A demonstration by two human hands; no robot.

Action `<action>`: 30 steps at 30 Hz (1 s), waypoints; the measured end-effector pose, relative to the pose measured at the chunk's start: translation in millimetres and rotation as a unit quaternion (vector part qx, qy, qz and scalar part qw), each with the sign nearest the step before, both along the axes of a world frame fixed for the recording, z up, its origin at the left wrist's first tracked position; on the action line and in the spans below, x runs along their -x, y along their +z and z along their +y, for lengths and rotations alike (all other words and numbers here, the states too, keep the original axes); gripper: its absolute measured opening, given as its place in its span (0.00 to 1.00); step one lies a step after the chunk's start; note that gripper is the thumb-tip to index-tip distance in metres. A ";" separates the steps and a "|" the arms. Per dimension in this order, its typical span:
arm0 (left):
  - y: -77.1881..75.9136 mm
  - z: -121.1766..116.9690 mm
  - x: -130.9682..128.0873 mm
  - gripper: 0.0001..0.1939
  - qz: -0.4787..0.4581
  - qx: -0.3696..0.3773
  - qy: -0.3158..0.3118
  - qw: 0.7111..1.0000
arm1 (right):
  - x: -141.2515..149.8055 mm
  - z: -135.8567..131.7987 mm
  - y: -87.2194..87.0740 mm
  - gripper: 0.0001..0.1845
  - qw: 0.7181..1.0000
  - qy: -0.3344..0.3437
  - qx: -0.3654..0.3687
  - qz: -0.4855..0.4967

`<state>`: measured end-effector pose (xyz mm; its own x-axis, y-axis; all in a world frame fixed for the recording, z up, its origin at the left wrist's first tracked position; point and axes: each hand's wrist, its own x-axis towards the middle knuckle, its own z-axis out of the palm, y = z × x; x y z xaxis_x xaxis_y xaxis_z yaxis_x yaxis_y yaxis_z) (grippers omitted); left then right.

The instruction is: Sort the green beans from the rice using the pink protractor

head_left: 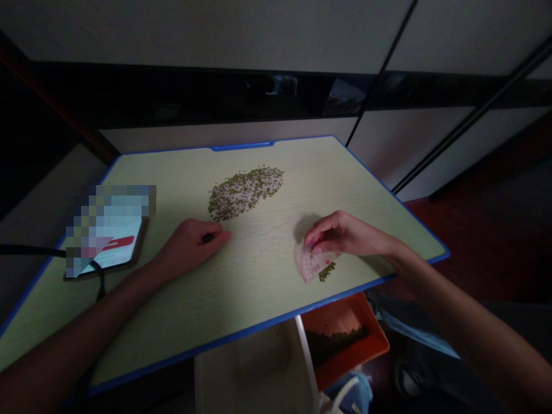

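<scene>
My right hand (340, 233) pinches a clear protractor (311, 265) with pinkish markings, low over the table's right side. A small group of green beans (328, 271) lies against the protractor's lower edge, near the table's front. My left hand (194, 244) rests on the table with its fingers curled in, and no object shows in it. Just beyond it spreads a mixed pile (245, 192) of small green beans and whitish grains. Between my hands, a thin scatter of whitish grains (278, 231) lies on the tabletop.
The pale table (172, 322) has a blue rim. A phone or tablet (116, 253) and a dark cable (34, 249) are at left. Below the front edge are a whitish bin (254, 374) and an orange container (375, 328) holding green beans. Cabinets (215, 34) stand behind.
</scene>
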<state>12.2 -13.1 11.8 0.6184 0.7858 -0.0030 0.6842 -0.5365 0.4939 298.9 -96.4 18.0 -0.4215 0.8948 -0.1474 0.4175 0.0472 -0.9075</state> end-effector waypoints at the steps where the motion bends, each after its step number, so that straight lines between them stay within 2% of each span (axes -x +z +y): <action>1: 0.1 0.1 -0.1 0.19 0.001 0.001 0.000 1.000 | -0.6 -2.9 -0.5 0.09 1.000 0.001 -0.001 -0.004; 14: -1.1 0.9 0.5 0.19 0.016 0.000 0.008 1.000 | -9.1 -34.3 -4.3 0.10 0.998 -0.046 -0.035 -0.035; 25: -0.3 1.2 -0.7 0.19 0.017 -0.004 0.016 1.000 | -7.6 -51.1 -7.9 0.06 0.991 -0.124 -0.036 0.017; 30: -0.7 1.7 -0.3 0.20 0.019 -0.012 0.014 1.000 | -10.0 -54.5 -10.1 0.08 0.989 -0.144 -0.029 0.032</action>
<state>12.5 -11.4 11.1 0.5956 0.8033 -0.0078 0.7178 -0.5278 0.4541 308.9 -150.9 7.9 -0.1555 0.9851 -0.0734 0.3628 -0.0122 -0.9318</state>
